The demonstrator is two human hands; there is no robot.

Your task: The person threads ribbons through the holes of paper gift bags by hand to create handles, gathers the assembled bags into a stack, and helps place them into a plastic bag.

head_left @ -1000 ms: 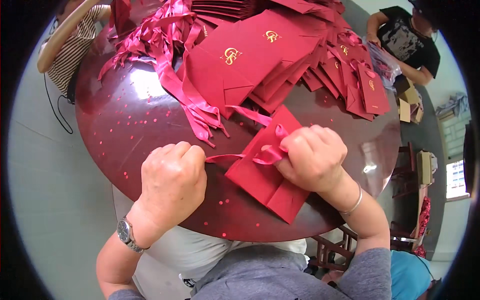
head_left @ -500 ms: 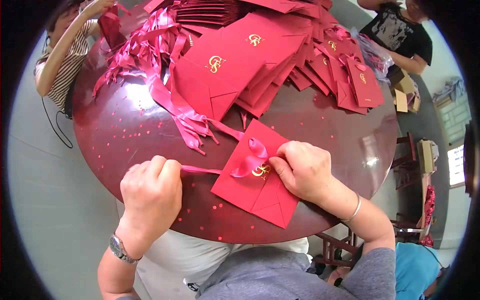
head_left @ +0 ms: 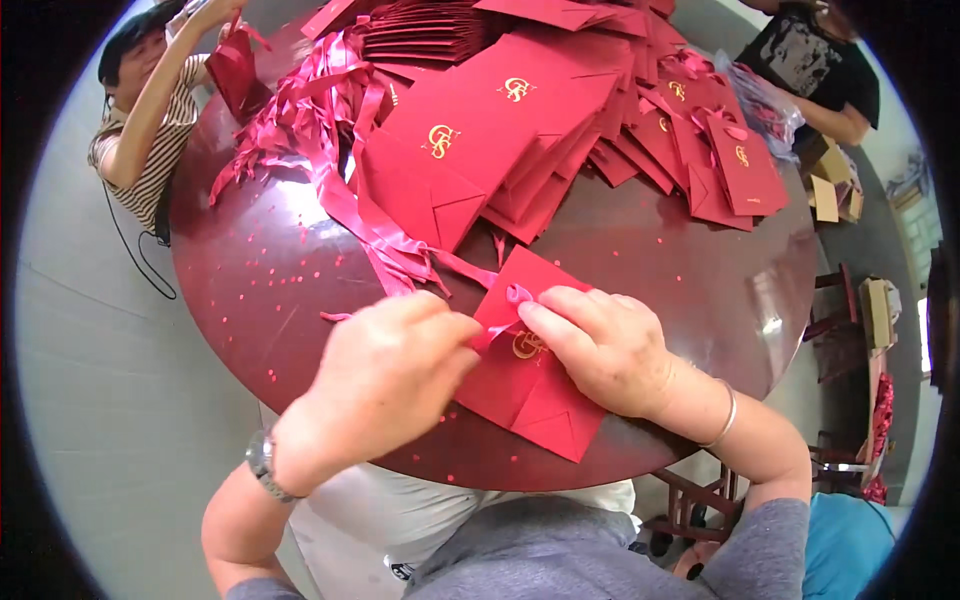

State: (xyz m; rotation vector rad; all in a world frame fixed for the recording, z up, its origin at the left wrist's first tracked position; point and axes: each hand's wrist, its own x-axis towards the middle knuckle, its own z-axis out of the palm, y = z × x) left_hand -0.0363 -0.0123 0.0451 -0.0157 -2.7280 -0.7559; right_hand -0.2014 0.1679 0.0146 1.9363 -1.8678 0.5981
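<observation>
Pinching a pink ribbon (head_left: 515,300) at the upper end of a flat red paper bag (head_left: 525,375), I kept both hands over the near edge of the round dark table (head_left: 250,290). My right hand (head_left: 605,350) lay on the bag, thumb and forefinger narrowed onto the ribbon knot. My left hand (head_left: 385,375) sat just left of the bag, fingers curled, tips meeting the ribbon beside the knot; I could not tell how much ribbon it gripped. The bag's long axis ran diagonally, from the knot down toward my right forearm. Farther across the table from the bag lay a heap of red bags (head_left: 560,110) and loose ribbons (head_left: 320,130).
</observation>
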